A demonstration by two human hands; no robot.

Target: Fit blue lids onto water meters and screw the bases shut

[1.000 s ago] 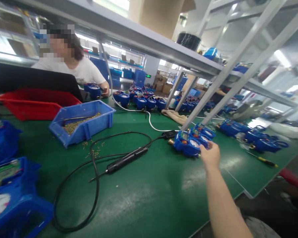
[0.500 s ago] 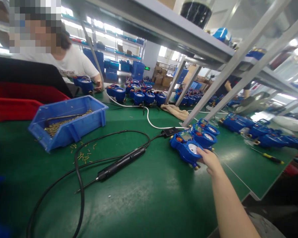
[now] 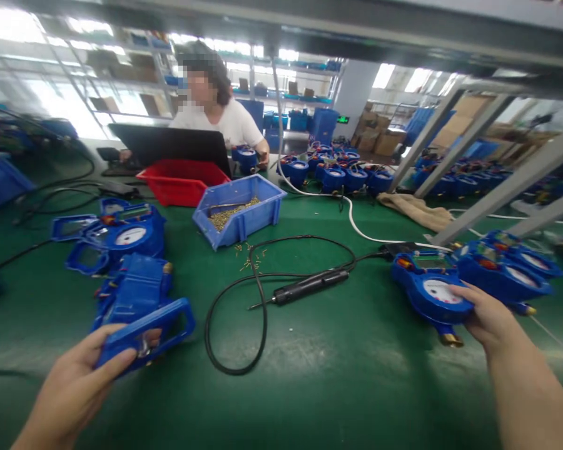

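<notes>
Noted at left of the black electric screwdriver (image 3: 312, 286): left hand (image 3: 75, 381) closed on a blue cover frame (image 3: 154, 319), pinched with thumb on the near face and fingers behind. Held tilted, in front of a blue meter housing (image 3: 138, 281); cannot tell whether joined to it. Found at right of the screwdriver: right hand (image 3: 492, 322) closed on a blue dial meter (image 3: 434, 312), with thumb on the edge of the white dial (image 3: 443, 290) and dial facing up. Observed below the dial, a brass fitting (image 3: 451, 339). Cannot confirm from this view whether lifted clear of the green tabletop (image 3: 338, 381) or resting on it.

Logged farther left of the screwdriver, behind the housing: another blue meter (image 3: 131, 237) with covers swung open. Recorded beyond the screwdriver, to the left: a blue bin (image 3: 248, 219) holding brass-coloured screws (image 3: 228, 220), next to a red bin (image 3: 182, 184); loose screws (image 3: 251, 257) scattered on the near side. Seen looped around the screwdriver's tip side: a black cable (image 3: 258, 325). Sighted well beyond the screwdriver: a seated person (image 3: 229, 122) and a cluster of blue meters (image 3: 335, 172).
</notes>
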